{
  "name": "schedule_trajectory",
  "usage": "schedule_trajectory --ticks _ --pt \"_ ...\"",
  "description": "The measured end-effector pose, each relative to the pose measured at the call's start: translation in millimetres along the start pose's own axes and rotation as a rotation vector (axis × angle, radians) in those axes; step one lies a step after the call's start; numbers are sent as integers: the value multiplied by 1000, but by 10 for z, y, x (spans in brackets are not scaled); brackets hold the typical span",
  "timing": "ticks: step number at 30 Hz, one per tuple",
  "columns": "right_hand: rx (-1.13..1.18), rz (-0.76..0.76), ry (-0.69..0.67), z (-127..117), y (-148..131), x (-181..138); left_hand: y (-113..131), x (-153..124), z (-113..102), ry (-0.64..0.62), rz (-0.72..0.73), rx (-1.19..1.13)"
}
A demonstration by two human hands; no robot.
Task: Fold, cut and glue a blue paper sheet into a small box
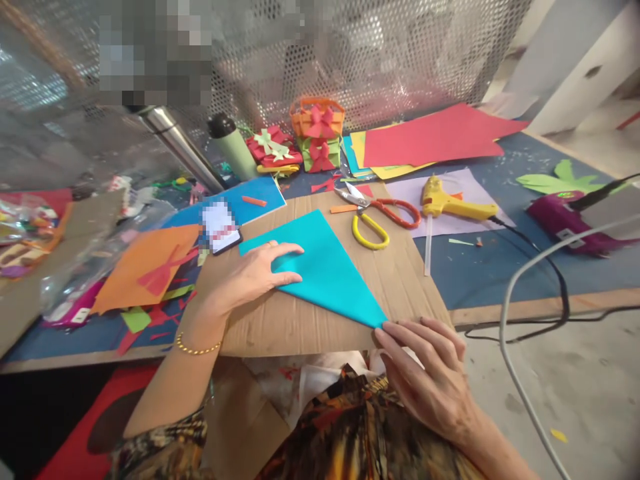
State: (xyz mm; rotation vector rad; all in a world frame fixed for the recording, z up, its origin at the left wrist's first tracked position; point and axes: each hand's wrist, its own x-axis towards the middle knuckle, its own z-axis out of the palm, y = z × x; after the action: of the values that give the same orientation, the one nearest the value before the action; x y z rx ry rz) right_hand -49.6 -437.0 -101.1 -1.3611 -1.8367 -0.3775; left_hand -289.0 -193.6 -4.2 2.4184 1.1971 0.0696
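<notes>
A folded turquoise sheet of paper (325, 267) lies on a brown cardboard sheet (280, 333), narrowing to a pointed corner at the near right. My left hand (255, 273) rests on the paper's left part, thumb and forefinger spread apart. At the pointed corner, the fingertips of my right hand (425, 367) close on the paper; my thumb there is partly hidden. Just beyond the paper lie scissors (370, 213) with one red and one yellow handle. A yellow glue gun (450, 203), with a clear glue stick below it, lies on a lilac sheet (467, 183).
A phone (220, 227) lies left of the cardboard, near orange paper (150, 267) and scraps. Behind stand a steel flask (180, 147), a green bottle (235, 147) and small paper baskets (317, 127). Red sheets (430, 143) lie back right. A grey cable (510, 333) loops at right.
</notes>
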Motion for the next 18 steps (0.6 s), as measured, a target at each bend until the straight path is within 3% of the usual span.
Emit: schedule_trajectory --ticks 9,14,18 --pt "-17 -15 -12 -58 -18 105 -21 -20 41 60 62 66" --pt "-72 -34 -86 -124 -34 250 -20 -27 46 170 226 254" --pt "-153 -58 -153 -136 -36 386 -3 -16 52 133 306 301"
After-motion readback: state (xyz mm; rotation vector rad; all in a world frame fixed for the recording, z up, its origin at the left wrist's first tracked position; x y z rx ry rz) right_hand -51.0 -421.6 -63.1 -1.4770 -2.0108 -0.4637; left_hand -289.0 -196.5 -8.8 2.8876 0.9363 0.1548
